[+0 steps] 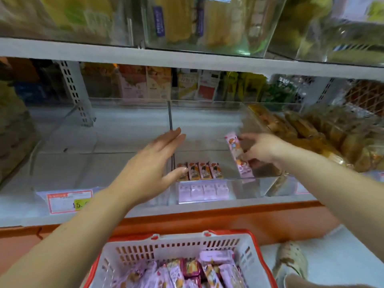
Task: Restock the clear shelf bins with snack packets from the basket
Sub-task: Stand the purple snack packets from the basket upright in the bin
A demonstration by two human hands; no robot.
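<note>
L hand (153, 163) is flat: fingers straight and together, thumb spread wide. The thumb tip meets the leftmost pkt in a row (200, 171) of four standing at the front wall of the bin (207, 138). R hand (261, 150) pinches a pink pkt (236, 154) (tilted, nearly upright), fingers curled round its mid part. The pkt's low end sits inside the bin, just right of the row. Below both wrists, the basket (178, 244) holds spare pkts (187, 271).
</note>
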